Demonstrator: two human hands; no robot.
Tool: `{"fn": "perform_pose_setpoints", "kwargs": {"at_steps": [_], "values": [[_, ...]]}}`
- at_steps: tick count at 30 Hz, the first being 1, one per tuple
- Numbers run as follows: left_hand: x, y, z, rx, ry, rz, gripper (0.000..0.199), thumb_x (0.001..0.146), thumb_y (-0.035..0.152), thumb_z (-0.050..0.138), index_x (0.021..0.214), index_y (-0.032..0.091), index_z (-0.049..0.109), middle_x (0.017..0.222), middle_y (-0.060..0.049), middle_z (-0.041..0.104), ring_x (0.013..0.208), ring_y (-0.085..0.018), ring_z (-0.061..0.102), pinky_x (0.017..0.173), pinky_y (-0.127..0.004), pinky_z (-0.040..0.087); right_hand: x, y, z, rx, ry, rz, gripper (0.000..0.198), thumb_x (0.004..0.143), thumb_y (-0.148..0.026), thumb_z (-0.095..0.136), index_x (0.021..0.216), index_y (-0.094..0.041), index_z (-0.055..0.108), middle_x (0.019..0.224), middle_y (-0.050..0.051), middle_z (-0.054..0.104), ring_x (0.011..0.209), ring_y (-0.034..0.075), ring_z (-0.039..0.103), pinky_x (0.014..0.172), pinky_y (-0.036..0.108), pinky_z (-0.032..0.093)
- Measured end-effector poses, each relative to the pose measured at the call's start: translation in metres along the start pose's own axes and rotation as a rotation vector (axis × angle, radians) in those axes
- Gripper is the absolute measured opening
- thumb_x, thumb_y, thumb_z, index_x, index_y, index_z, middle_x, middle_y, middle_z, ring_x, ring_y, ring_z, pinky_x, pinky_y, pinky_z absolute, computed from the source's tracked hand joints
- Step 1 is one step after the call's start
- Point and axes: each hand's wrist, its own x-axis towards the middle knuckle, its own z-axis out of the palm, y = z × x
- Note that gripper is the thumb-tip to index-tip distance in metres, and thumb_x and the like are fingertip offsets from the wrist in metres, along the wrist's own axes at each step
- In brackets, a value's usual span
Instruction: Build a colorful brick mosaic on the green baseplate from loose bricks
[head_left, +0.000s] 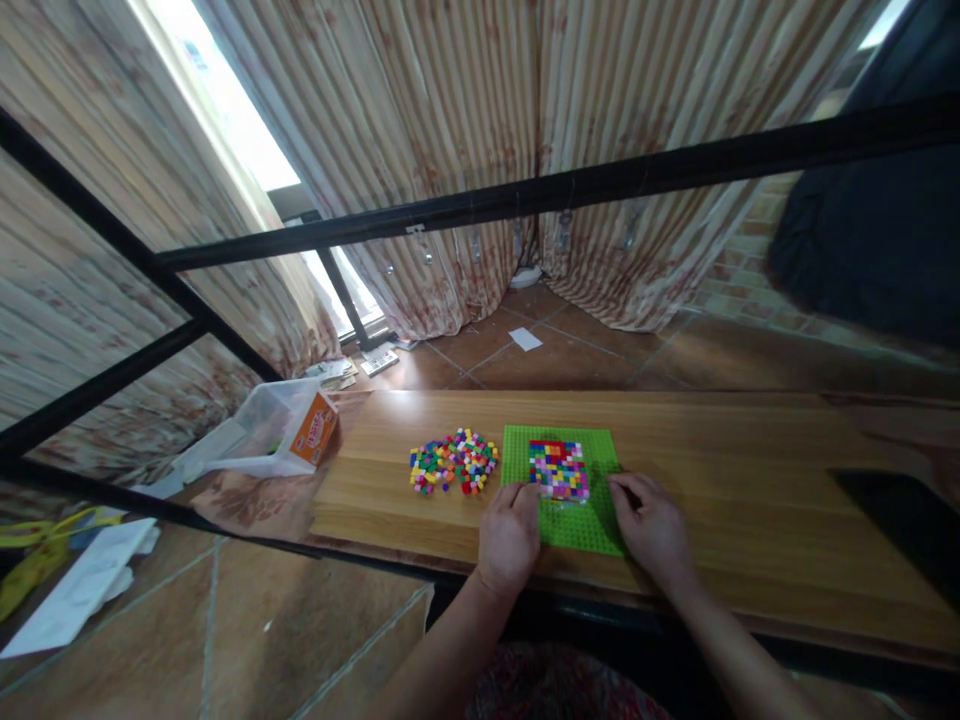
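Note:
A green studded baseplate (601,532) lies flat on the table. Near its middle sits a block of small multicoloured cube bricks (559,470) packed side by side, with red along the far side. My left hand (511,535) rests over the plate's near left part, fingers closed, fingertips beside the block's near left corner. At the plate's right edge my right hand (654,520) has thumb and fingers pinched together. Whatever either hand might hold is too small or hidden to make out. Left of the plate is a loose pile of coloured cube bricks (455,461).
The wooden table (735,460) carries a dark flat object (896,530) at its right end. A clear plastic bin (274,425) with an orange label stands off the left end. A black metal rail (480,205) crosses beyond the table, in front of curtains (465,100).

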Motion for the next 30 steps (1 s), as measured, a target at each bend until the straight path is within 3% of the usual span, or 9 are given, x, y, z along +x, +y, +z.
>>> {"fn": "perform_pose_setpoints", "kwargs": {"at_steps": [4,9,13,18,23,27,30], "values": [[-0.012,-0.011,-0.007,-0.056,0.101,-0.165,0.021,0.09,0.016,0.047,0.105,0.02,0.062,0.093,-0.005,0.066,0.086,-0.016,0.063,0.076,-0.026,0.051,-0.001,0.001,0.0,-0.022,-0.011,0.01,0.025,0.09,-0.036,0.046,0.087,-0.02,0.065,0.089,0.008,0.068,0.083,0.022,0.064,0.075,0.035,0.049],[-0.02,-0.051,-0.031,0.054,0.212,-0.413,0.017,0.089,0.018,0.048,0.098,0.018,0.063,0.09,-0.006,0.065,0.082,-0.017,0.063,0.07,-0.026,0.047,-0.001,0.003,0.0,-0.03,-0.014,0.009,0.027,0.09,-0.039,0.046,0.086,-0.02,0.065,0.089,0.008,0.068,0.083,0.022,0.064,0.077,0.035,0.049],[-0.013,-0.071,-0.047,0.189,0.192,-0.51,0.016,0.086,0.02,0.052,0.097,0.018,0.063,0.092,-0.007,0.064,0.087,-0.019,0.062,0.074,-0.028,0.045,-0.001,0.004,0.0,-0.032,-0.025,0.006,0.028,0.09,-0.039,0.045,0.087,-0.02,0.065,0.09,0.008,0.068,0.084,0.022,0.064,0.076,0.034,0.049],[-0.005,-0.073,-0.05,0.293,0.081,-0.542,0.013,0.086,0.02,0.051,0.09,0.018,0.064,0.093,-0.008,0.063,0.085,-0.02,0.061,0.071,-0.028,0.042,-0.001,0.003,0.0,-0.052,-0.018,0.014,0.028,0.09,-0.039,0.045,0.087,-0.02,0.065,0.09,0.007,0.068,0.084,0.022,0.064,0.077,0.034,0.049],[-0.005,-0.072,-0.05,0.29,0.071,-0.558,0.016,0.088,0.017,0.047,0.091,0.018,0.063,0.094,-0.009,0.064,0.086,-0.02,0.061,0.071,-0.028,0.042,-0.001,0.003,0.0,-0.06,-0.006,0.004,0.029,0.09,-0.039,0.045,0.086,-0.02,0.066,0.089,0.007,0.068,0.083,0.021,0.064,0.076,0.034,0.049],[-0.007,-0.063,-0.05,0.127,0.091,-0.548,0.018,0.09,0.018,0.044,0.095,0.017,0.062,0.088,-0.006,0.066,0.081,-0.018,0.063,0.069,-0.026,0.043,0.0,0.003,0.001,-0.04,-0.003,0.006,0.028,0.09,-0.039,0.046,0.086,-0.02,0.066,0.089,0.007,0.068,0.083,0.021,0.064,0.077,0.034,0.049],[-0.007,-0.045,-0.046,-0.065,0.057,-0.419,0.018,0.09,0.02,0.045,0.092,0.018,0.063,0.083,-0.003,0.066,0.077,-0.016,0.063,0.069,-0.025,0.044,0.0,0.003,0.001,-0.023,0.001,0.006,0.026,0.09,-0.037,0.046,0.086,-0.02,0.066,0.089,0.007,0.068,0.083,0.021,0.064,0.078,0.034,0.049]]}}
